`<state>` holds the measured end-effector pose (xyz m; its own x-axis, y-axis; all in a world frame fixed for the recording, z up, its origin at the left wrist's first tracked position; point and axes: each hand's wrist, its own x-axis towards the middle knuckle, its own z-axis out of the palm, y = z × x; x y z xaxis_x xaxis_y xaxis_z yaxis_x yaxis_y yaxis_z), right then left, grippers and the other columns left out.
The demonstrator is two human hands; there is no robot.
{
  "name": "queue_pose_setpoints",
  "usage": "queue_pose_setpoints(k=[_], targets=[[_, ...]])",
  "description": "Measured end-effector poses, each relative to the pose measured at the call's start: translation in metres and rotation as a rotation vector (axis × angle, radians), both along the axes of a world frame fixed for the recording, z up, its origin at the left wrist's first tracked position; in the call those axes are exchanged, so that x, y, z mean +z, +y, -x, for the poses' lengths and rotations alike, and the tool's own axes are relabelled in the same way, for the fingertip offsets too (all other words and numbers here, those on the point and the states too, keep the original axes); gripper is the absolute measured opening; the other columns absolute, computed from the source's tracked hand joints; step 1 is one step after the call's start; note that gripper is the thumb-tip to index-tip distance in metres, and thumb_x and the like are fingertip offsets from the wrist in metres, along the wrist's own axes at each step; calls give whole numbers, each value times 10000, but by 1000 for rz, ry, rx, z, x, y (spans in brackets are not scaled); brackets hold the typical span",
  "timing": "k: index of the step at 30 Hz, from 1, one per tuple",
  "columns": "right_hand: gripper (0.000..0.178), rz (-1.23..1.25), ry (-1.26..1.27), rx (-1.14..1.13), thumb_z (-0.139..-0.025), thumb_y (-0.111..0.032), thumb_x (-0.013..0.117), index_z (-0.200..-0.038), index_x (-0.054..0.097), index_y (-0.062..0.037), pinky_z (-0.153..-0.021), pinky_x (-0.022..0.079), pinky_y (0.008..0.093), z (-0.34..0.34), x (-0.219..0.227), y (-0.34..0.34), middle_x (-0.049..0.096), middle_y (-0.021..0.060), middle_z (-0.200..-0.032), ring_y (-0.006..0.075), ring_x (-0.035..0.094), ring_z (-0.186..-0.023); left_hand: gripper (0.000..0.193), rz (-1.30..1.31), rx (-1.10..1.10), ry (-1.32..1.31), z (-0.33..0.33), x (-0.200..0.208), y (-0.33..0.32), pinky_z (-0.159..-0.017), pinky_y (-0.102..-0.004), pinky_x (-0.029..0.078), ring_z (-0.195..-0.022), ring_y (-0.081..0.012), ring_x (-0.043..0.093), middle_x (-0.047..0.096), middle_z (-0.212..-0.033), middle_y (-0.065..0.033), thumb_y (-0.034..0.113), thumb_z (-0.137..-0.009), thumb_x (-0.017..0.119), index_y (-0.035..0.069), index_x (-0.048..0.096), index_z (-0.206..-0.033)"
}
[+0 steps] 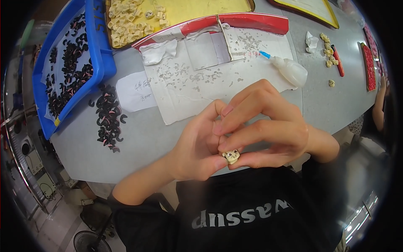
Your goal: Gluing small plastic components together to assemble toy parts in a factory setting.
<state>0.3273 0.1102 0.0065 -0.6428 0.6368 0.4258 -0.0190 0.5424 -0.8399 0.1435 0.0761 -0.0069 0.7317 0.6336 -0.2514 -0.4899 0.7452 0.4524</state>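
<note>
Close to the chest, a small cream piece [231,156] was pinched between the left hand [197,145] thumb and the right hand [268,126] fingers, below both palms, off the grey table [138,138].

A pale grey, smooth-topped work table [331,101] filled the scene, its edge curving above a light tiled floor [54,233]. A round floor fan [86,242] stood below at the lower left, beside a metal-framed rack [25,168] with cables. Bright light glinted at the lower right.
</note>
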Motion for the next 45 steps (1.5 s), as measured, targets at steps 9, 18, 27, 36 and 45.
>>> queue_pose_setpoints(k=[9, 18, 27, 36, 45], targets=[[220, 2, 15, -25, -689, -202, 713, -843, 661, -54, -710, 389, 278, 1, 0, 0, 617, 62, -917, 203, 525, -797, 513, 68, -7, -130, -2, -4, -1, -709, -225, 429, -889, -99, 474, 438, -982, -49, 59, -685, 644, 89, 309, -1073], [216, 12, 6, -17, -689, -197, 711, -840, 661, -51, -710, 393, 281, 2, 0, -1, 619, 60, -920, 198, 525, -793, 516, 60, -19, -100, -1, -5, -2, -687, -218, 431, -867, -90, 481, 445, -961, -43, 116, -687, 669, 76, 320, -1065], [233, -20, 25, -34, -646, -167, 743, -830, 662, -49, -687, 408, 263, 3, -1, -3, 620, 51, -902, 194, 524, -790, 480, 8, -47, 8, -1, -2, -2, -640, -189, 418, -805, -63, 479, 445, -911, -26, 97, -673, 648, 69, 330, -1031], [227, -16, 10, -31, -650, -163, 739, -831, 660, -53, -685, 400, 263, 2, -2, -2, 617, 47, -904, 193, 528, -786, 450, 42, -50, 48, 0, 4, 2, -673, -197, 413, -837, -64, 469, 435, -918, -26, -36, -636, 533, 63, 336, -1028], [221, -15, 0, -26, -672, -180, 725, -843, 657, -57, -704, 392, 274, 2, -1, -2, 614, 46, -907, 193, 536, -784, 467, 13, -34, -10, 0, 1, 1, -714, -219, 416, -873, -82, 480, 443, -933, -35, -104, -637, 504, 53, 337, -1044]])
